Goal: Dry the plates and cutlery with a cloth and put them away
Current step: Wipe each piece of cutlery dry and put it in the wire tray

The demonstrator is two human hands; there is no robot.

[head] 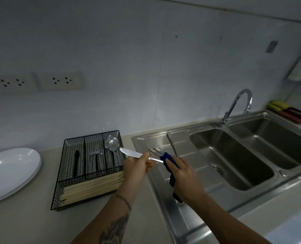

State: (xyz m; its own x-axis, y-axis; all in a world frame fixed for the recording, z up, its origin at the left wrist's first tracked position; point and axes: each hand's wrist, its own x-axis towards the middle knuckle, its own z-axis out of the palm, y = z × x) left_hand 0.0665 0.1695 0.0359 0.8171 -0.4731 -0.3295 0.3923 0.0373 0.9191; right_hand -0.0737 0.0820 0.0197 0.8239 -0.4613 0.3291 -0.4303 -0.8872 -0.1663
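A: How was the knife (132,153) lying?

B: It was held almost level in the air, its long axis running left to right, the rounded blade tip pointed left over the right edge of the wire cutlery basket (72,173). Its handle end was buried in the blue cloth (169,161).

A: And the grips?

B: The left hand (137,165) was closed round the knife's middle. The right hand (183,175) was closed over the cloth, whose loose end was left hanging below the wrist.

A: What was seen around them?

B: Spoons, forks and a dark-handled piece were sorted into the basket's three rear compartments, chopsticks (91,188) across its front. More cutlery (171,144) was left on the sink's drainboard (163,182). White plates (10,170) were stacked near the worktop's left edge.
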